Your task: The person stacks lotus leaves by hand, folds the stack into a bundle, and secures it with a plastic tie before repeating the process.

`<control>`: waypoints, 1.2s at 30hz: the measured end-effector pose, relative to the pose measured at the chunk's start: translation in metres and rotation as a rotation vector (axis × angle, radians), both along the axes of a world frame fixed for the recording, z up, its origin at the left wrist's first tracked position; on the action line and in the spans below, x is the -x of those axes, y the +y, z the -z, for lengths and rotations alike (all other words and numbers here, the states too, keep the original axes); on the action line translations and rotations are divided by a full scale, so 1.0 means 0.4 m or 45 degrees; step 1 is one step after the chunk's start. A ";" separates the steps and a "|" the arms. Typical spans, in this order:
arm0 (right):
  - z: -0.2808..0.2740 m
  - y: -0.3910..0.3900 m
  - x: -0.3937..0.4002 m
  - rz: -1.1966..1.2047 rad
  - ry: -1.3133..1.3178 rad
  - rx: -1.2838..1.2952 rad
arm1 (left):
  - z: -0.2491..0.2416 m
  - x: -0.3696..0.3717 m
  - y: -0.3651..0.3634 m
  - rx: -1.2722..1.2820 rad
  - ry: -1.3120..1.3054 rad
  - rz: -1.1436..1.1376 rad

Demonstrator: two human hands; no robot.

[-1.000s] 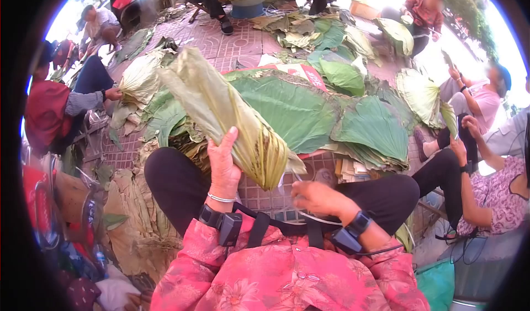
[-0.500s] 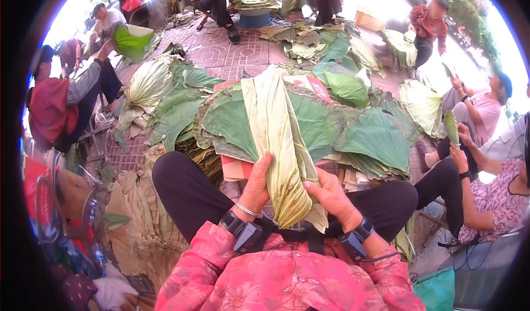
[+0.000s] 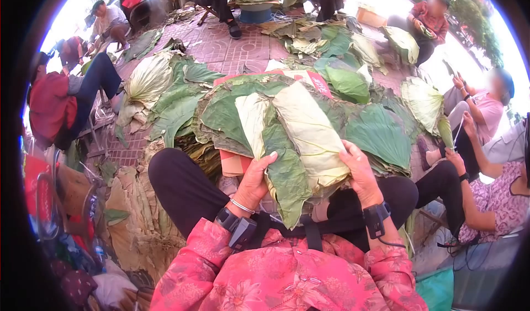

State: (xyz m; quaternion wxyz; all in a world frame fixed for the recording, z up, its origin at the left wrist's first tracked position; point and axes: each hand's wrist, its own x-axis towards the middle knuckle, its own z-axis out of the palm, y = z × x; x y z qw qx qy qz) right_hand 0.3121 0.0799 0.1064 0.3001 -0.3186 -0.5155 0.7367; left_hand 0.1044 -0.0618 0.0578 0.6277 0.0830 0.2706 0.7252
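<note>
Tiles [image 3: 243, 51]: pinkish-red and patterned, spread beyond the left hand [image 3: 255, 181]
Foliage [image 3: 471, 27]: rose green far beyond the right hand [image 3: 359, 166]
Daylight: glared white past both hands

**Bare left hand [image 3: 255, 178] and bare right hand [image 3: 361, 173] held apart in front**

Both forearms [image 3: 212, 239], partly covered by pink-red floral cloth sleeves [image 3: 187, 258], are extended forward from the torso [image 3: 281, 280]. The right fingers [image 3: 351, 150] are bent inward in a grip. The left thumb [image 3: 269, 159] is pointed inward, its neighbouring fingers partly hidden.
</note>
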 end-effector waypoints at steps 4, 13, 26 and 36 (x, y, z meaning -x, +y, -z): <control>0.030 0.021 0.044 0.150 0.043 -0.013 | -0.048 0.040 0.043 -0.047 -0.190 -0.020; 0.125 0.130 0.205 -0.003 -0.043 -0.269 | 0.262 0.227 0.099 0.058 -0.233 -0.501; 0.229 0.064 0.201 -0.022 -0.653 -1.377 | 0.115 0.013 0.038 0.509 0.999 -0.553; 0.257 0.137 0.198 0.697 0.137 0.768 | 0.166 0.085 0.031 0.443 -0.312 -0.469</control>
